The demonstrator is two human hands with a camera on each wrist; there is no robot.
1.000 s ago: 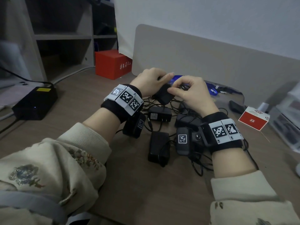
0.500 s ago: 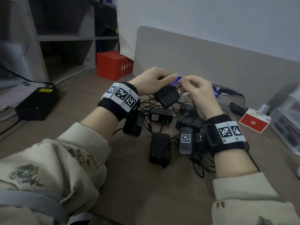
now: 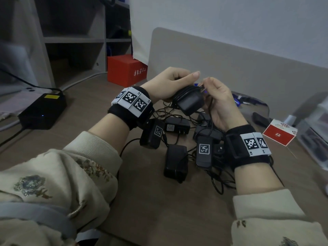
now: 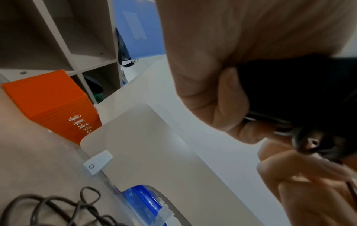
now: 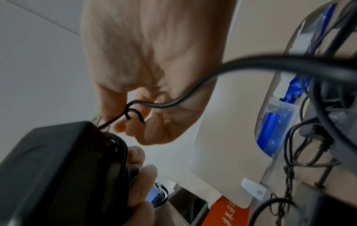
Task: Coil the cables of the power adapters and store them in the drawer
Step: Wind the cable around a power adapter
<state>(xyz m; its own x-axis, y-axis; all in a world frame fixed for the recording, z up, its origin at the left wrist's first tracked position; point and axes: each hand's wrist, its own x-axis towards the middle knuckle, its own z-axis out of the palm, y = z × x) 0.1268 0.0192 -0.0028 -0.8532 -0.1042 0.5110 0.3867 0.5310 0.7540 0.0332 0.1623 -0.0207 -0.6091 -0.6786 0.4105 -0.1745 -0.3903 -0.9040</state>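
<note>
The left hand [image 3: 170, 84] holds a black power adapter [image 3: 190, 102] in the air above the middle of the table [image 3: 159, 206], fingers curled round its body and the thumb stretched over the top. Several turns of its thin black cable [image 5: 185, 97] already lie wrapped round the body. The right hand [image 3: 219, 102] pinches the free run of that cable between thumb and fingertips, just beside the adapter's end; in the right wrist view the cable makes a small hooked loop at the fingertips [image 5: 119, 128] near the plug prongs.

Below the hands, more black adapters [image 3: 175, 164] lie on the table in a loose heap, their cables [image 3: 220, 181] tangled among them.

Toward the far left of the table stands a red box [image 3: 124, 70], and a flat black device [image 3: 42, 110] with a yellow label sits near the left edge. A small red and white carton [image 3: 278, 134] lies toward the right edge. A beige partition panel [image 3: 239, 68] runs along the far edge.
</note>
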